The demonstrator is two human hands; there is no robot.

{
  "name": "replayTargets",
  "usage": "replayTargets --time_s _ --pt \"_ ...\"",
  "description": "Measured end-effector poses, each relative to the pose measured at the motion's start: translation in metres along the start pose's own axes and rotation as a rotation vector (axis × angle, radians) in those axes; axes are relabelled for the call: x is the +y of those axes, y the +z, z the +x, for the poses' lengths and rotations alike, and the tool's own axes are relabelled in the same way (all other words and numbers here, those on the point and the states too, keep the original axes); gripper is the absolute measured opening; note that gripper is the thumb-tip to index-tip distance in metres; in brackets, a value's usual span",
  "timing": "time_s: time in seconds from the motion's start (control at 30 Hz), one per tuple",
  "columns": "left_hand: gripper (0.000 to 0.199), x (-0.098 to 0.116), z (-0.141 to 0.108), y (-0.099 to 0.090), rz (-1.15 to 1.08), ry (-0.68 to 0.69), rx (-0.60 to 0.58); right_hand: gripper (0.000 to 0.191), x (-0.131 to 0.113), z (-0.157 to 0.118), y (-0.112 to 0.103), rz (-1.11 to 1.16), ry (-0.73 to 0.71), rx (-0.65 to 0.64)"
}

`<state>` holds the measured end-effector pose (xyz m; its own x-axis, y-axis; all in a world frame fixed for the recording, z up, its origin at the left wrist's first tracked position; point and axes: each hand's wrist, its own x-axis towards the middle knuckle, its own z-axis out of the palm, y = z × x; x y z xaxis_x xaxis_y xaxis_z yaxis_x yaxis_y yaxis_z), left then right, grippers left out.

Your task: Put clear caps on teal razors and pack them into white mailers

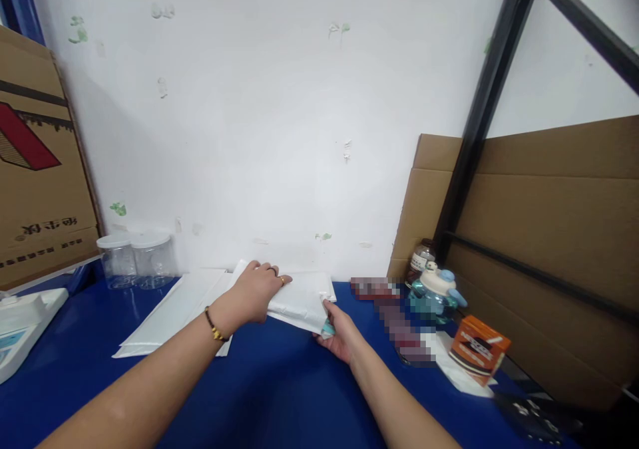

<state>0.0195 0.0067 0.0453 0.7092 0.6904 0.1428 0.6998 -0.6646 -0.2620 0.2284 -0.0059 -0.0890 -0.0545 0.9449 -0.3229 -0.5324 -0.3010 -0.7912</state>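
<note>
White envelope (297, 308) is sitting mid-bench, between both hands; taking it as clock centre, 12 toward the wall (279, 116). Left hand (255, 292) is gripping it at 10, fingers curling over the top; thumb is mostly hiding, so can't tell exactly how it's pressing. Right hand (340, 332) is pinching the corner at 4, thumb above, fingers below. A teal item (328, 329) is peeking out at that corner; can't tell what it is. Left wrist is wearing a dark bracelet (215, 326).

More white envelopes (167, 312) are lying flat at 9, passing behind the left forearm. Two clear jars (134, 263) with white lids are standing beyond them, between 9 and 10. White device (30, 326) is sitting at the far 9, partly cut off.

Brown bottle (420, 263) and blue jug (434, 294) are standing near 3, just beside each other. Orange box (480, 349) is resting on white paper (466, 381) toward 4. Everything's resting on the blue bench (269, 396).
</note>
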Motion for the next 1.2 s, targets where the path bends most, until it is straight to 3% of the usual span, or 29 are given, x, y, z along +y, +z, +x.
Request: replayTargets --time_s 0.17,0.27,0.33,0.57,0.77,0.83,1.0,1.2 --pt "0.079 -0.012 -0.024 0.060 -0.273 -0.175 -0.028 0.060 -0.018 -0.027 -0.008 -0.324 -0.176 -0.255" --pt "0.074 -0.014 -0.032 0.089 -0.379 -0.183 0.019 0.060 -0.018 -0.031 -0.010 -0.543 -0.260 -0.266" --pt "0.072 -0.014 -0.034 0.097 -0.404 -0.172 0.041 0.053 -0.013 -0.027 -0.012 -0.714 -0.287 -0.240" --pt "0.067 -0.012 -0.033 0.090 -0.414 -0.053 0.121 0.045 -0.007 -0.015 -0.013 -1.015 -0.401 -0.363" --pt "0.061 -0.002 -0.034 0.085 -0.462 0.004 0.114 0.039 -0.008 -0.023 -0.003 -1.240 -0.515 -0.368" --pt "0.056 0.000 -0.034 0.087 -0.499 0.013 0.107 0.035 -0.004 -0.024 0.002 -1.329 -0.549 -0.343" --pt "0.051 0.004 -0.034 0.096 -0.596 0.042 0.056 0.033 0.008 -0.019 0.011 -1.634 -0.525 -0.111" --pt "0.055 0.004 -0.037 0.094 -0.575 0.024 0.055 0.029 0.008 -0.021 0.011 -1.815 -0.559 -0.159"
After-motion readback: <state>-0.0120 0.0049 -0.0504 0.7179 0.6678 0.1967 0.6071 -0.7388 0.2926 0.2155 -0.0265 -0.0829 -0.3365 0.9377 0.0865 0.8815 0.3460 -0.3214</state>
